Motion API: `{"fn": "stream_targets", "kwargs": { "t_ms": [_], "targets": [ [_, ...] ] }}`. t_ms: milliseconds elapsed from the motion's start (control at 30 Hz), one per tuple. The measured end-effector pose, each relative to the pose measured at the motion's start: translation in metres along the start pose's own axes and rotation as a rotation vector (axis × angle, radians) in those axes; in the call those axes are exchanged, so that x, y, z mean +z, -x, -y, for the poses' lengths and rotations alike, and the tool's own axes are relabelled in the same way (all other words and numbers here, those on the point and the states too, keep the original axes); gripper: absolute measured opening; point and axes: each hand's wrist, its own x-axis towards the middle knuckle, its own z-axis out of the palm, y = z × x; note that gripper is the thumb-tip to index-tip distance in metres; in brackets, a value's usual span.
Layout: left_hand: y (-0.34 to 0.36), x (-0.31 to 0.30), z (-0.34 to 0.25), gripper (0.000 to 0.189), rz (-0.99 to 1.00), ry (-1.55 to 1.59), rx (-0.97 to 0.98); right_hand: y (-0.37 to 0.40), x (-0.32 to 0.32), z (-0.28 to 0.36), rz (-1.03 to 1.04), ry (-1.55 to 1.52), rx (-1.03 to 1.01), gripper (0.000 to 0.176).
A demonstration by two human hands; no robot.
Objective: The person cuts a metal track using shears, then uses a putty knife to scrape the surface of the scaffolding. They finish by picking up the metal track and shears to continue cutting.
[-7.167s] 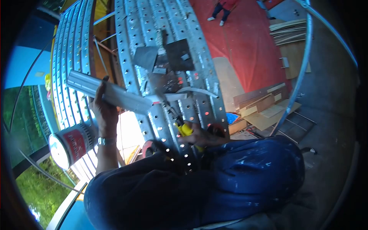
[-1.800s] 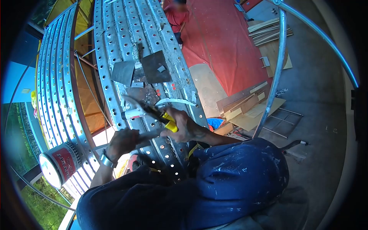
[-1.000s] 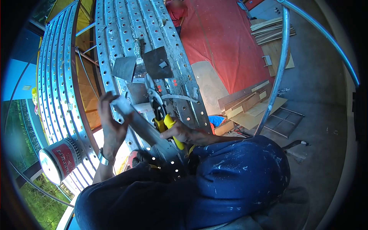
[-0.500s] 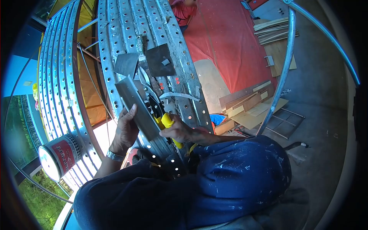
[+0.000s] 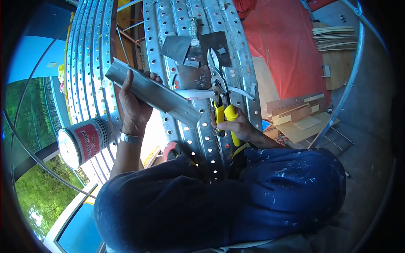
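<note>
My left hand [image 5: 134, 107] grips a length of grey metal channel [image 5: 158, 93], thumb on its face and fingertips showing over its upper edge. The channel slants down to the right above a perforated metal plank. In my right hand [image 5: 241, 127] is a pair of tin snips [image 5: 218, 80] with yellow handles, blades pointing away from me. Its blades are apart from the channel. Two dark flat sheets, one on the left [image 5: 177, 47] and one on the right [image 5: 211, 40], lie on the plank beyond the hands. A small metal offcut [image 5: 192, 63] and a pale strip [image 5: 195, 93] are nearby.
The perforated plank [image 5: 166, 21] runs away from me, with a gap on its left before a second plank [image 5: 90, 46]. A red-labelled can [image 5: 87, 142] lies at the left. Wood boards [image 5: 301, 124], stacked strips [image 5: 333, 39] and a metal pole [image 5: 352, 80] are on the right.
The channel has swung from steep to a flatter slant and moved left, away from the snips. The snips now stand more upright and fully visible. The whole view has shifted.
</note>
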Motion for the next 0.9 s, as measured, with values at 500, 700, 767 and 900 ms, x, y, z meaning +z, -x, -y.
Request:
{"fn": "stream_targets", "kwargs": {
  "t_ms": [500,700,767,900],
  "targets": [
    [-0.01,-0.02,-0.046,0.029,-0.105,0.174,0.328,0.034,0.006,0.006,0.278,0.449,0.216,0.042],
    [-0.012,-0.024,-0.046,0.028,-0.091,0.151,0.335,0.035,0.01,0.018,0.337,0.578,0.252,0.046],
    [-0.009,-0.02,-0.043,0.027,-0.097,0.139,0.356,0.035,0.011,0.017,0.328,0.576,0.236,0.045],
    [-0.006,-0.013,-0.04,0.025,-0.089,0.134,0.372,0.034,0.005,-0.002,0.272,0.603,0.231,0.044]
  ]
}}
